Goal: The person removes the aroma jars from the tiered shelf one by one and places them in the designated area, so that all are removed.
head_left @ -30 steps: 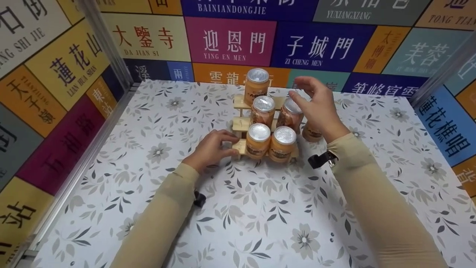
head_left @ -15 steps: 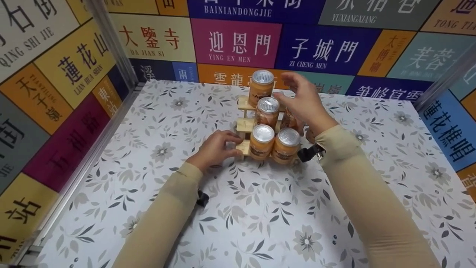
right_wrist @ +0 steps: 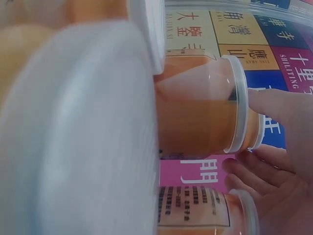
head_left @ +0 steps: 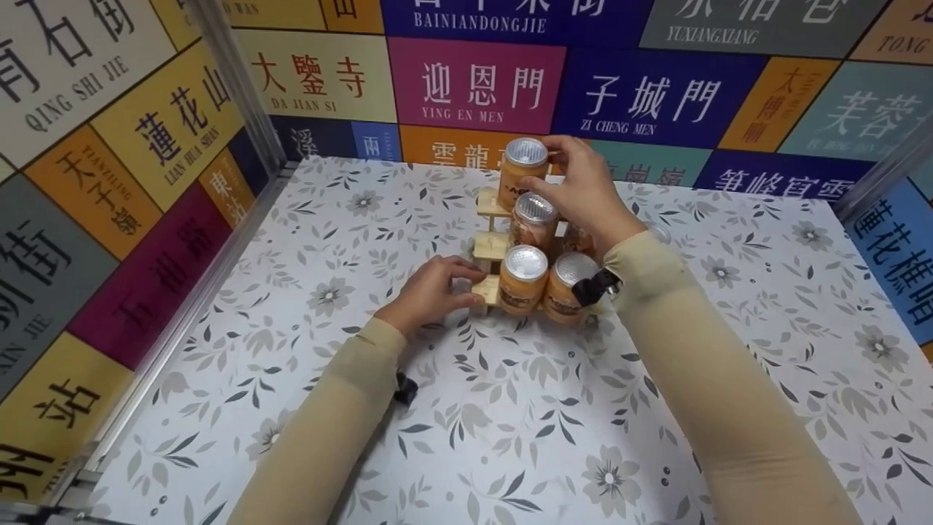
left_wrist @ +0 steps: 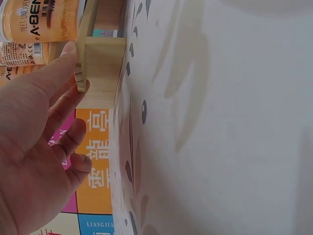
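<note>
A small three-tier wooden rack (head_left: pixel 491 246) bears several orange-labelled cans with silvery lids. With thumb and forefinger, my left hand (head_left: pixel 426 295) pinches the left end of its lowest shelf; the left wrist view shows the fingertips at the board's edge (left_wrist: pixel 82 73). At the top tier, my right hand (head_left: pixel 583 189) grips the single can (head_left: pixel 514 175), thumb at its front and fingers behind its right side. The middle-tier left can (head_left: pixel 534 222) stands just below that thumb. Its right neighbour (head_left: pixel 579 240) is mostly hidden by the right hand. Two cans (head_left: pixel 523 281) stand on the lowest tier.
Another can's lid (head_left: pixel 660 232) shows right of the rack, beyond the right wrist. A floral cloth (head_left: pixel 466 423) covers the table. Panels with printed place names (head_left: pixel 477 87) stand along the back and left side.
My right hand has moved left from above the middle-tier right can to the top can and taken hold of it. My left hand stays at the rack while the head view shifts slightly.
</note>
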{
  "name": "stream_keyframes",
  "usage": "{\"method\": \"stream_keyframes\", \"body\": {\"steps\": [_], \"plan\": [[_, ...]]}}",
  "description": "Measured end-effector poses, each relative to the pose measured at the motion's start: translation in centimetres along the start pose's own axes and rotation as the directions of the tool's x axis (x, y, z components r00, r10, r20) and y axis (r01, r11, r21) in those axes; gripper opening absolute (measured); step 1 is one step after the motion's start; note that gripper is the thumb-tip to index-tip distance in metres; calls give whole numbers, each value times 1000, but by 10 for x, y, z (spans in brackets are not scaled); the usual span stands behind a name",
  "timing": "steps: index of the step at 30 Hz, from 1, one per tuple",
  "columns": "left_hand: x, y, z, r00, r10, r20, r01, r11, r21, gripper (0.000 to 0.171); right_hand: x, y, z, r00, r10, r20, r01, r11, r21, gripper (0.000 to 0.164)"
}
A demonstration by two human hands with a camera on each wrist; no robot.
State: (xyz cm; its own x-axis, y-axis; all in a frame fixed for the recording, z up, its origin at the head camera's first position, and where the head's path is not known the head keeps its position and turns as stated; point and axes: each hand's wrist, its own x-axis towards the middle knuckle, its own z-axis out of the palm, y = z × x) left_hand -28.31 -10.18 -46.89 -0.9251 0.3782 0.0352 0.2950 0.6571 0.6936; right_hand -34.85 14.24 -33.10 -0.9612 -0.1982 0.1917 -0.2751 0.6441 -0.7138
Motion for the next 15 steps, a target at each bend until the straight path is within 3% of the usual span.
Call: {"method": "stream_keyframes", "body": {"steps": [9, 15], "plan": [[1, 1, 2, 1000, 9, -4, -9, 1000, 14, 45, 12, -2, 3, 999, -30, -14, 30, 998, -52, 77], [0, 0, 1, 1000, 19, -8, -19, 1000, 18, 46, 12, 1, 6, 994, -56, -92, 57, 998, 8, 70]]}}
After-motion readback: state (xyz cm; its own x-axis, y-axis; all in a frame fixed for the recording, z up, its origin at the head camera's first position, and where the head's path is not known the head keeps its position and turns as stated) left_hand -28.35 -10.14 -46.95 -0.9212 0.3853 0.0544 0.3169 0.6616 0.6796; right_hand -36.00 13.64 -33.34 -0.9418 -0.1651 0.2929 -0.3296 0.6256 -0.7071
